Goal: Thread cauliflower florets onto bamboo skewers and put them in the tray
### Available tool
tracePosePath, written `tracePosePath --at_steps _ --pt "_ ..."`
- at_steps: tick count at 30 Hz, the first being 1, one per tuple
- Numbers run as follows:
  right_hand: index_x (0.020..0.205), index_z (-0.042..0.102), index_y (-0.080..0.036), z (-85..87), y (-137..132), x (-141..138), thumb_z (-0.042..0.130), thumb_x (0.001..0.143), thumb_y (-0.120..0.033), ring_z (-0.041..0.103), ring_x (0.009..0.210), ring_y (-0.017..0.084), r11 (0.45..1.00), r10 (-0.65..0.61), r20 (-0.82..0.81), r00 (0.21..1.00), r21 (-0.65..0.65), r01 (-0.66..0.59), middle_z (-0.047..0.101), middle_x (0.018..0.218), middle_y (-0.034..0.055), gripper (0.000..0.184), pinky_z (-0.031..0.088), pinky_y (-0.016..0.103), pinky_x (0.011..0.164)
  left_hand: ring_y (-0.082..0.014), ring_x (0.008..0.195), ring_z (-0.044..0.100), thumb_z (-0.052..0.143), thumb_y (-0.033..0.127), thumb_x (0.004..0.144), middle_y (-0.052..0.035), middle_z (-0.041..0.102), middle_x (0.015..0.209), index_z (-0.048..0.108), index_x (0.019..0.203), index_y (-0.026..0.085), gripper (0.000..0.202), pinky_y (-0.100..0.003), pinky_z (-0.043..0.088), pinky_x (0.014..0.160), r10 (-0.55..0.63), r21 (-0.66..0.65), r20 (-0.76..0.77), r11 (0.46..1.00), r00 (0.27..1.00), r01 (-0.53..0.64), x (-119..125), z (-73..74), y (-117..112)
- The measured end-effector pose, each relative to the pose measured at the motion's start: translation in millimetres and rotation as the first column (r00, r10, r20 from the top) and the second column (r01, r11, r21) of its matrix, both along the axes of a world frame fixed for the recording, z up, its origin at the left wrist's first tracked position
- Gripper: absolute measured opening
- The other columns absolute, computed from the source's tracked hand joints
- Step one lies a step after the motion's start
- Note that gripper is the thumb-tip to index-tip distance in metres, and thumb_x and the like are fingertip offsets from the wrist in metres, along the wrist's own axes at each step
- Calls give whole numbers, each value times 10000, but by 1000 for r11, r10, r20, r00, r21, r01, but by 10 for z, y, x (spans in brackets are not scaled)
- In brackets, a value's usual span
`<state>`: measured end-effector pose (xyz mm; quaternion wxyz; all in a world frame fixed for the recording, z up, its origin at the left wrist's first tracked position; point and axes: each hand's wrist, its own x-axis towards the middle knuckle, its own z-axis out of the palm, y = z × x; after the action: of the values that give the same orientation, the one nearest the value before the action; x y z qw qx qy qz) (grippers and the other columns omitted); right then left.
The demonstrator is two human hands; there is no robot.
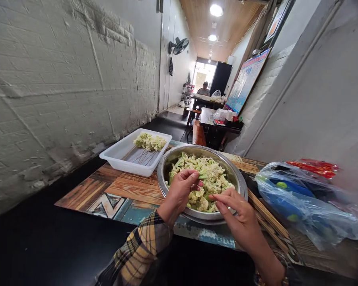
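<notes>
My left hand (181,190) is over the steel bowl (241,180), its thumb and fingers closed on a pale green cauliflower floret (202,174). To its right, my right hand (238,210) pinches a thin wooden skewer (214,197) near the bowl's front rim. The skewer's tip lies close to the left fingers; whether it pierces a floret I cannot make out. Many cut cauliflower florets (217,171) fill the bowl below both hands.
A white plastic tray (128,167) at the left holds skewered cauliflower (149,142). Right of the bowl lie a bundle of skewers (268,212) and a clear plastic bag (304,206) with blue contents. Farther back are tables (207,115) and a seated person (204,90).
</notes>
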<state>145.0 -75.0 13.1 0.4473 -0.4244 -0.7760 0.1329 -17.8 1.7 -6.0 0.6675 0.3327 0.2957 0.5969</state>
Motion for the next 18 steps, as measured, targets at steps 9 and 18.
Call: tracePosePath --at_steps 9,18 --pt "1299 569 -220 -266 151 -162 469 928 -225 652 1012 210 998 -37 30 999 -56 39 694 1098 87 385 528 383 901 -70 518 540 771 304 634 20 573 609 617 712 129 246 -177 355 471 44 55 -31 998 999 -42 2 -30 14" --pt "1334 541 -216 -371 197 -185 416 924 -179 614 1139 215 999 -35 21 999 -10 35 641 1250 81 431 519 376 948 -64 539 522 774 290 623 21 570 618 645 737 142 228 -175 364 488 60 48 -80 997 995 -56 0 -12 -8"
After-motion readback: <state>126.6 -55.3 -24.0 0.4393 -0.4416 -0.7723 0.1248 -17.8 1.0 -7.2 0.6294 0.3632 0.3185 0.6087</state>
